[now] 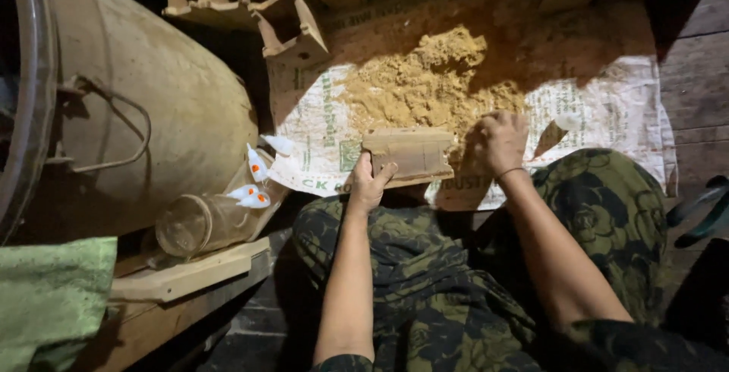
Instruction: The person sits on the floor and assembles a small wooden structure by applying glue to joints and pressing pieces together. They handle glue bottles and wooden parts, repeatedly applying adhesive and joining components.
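Left hand: my left hand [370, 184] has its grip closed on the near-left corner of the small wooden tray [411, 153], thumb on top, fingers under.
Right hand: my right hand [500, 142] is loosely curled, pressing into the near-right edge of the sawdust pile [425, 83]; it holds nothing I can make out beyond loose grains.
Tray: just beyond my knees, at the near edge of the pile, roughly level, lying on the printed woven sack [615, 106] spread on the floor.
Handling, tray: I judge it light and stiff, with thin walls; best held at a corner or along a side wall, kept flat.
Handling, sawdust: loose, dry, crumbly; it will spill unless scooped with a cupped hand.
Left side: 1 big drum [152, 91], 1 glass jar [199, 224] on its side, 4 small white-and-orange bottles [257, 182].
Far: stacked wooden trays [296, 7].
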